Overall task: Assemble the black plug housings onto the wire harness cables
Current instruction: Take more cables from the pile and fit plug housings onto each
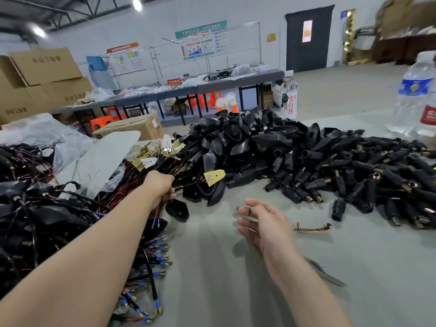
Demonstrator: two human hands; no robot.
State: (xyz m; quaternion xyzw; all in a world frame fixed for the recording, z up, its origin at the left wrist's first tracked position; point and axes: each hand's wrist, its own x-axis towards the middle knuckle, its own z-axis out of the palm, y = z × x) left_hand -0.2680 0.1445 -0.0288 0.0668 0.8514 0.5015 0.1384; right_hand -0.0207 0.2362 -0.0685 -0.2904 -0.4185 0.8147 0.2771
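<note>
My left hand (pixel 161 188) reaches into the heap of red and black wire harness cables (pixel 132 175) and grips one cable, whose small yellow circuit board (pixel 214 177) sticks out to the right. A big pile of black plug housings (pixel 247 142) lies behind it. Smaller black cylindrical plugs with brass tips (pixel 368 175) spread across the right of the table. My right hand (pixel 262 220) hovers over the grey table (pixel 224 279) with its fingers loosely spread, holding nothing. One loose black housing (pixel 177 210) lies just below my left hand.
A bent copper strip (pixel 312 228) lies right of my right hand, and a metal tool (pixel 328 274) pokes out from under that forearm. Water bottles (pixel 411 95) stand at the far right edge. Assembled harnesses (pixel 35 208) heap at the left. Cardboard boxes (pixel 42 79) stand behind.
</note>
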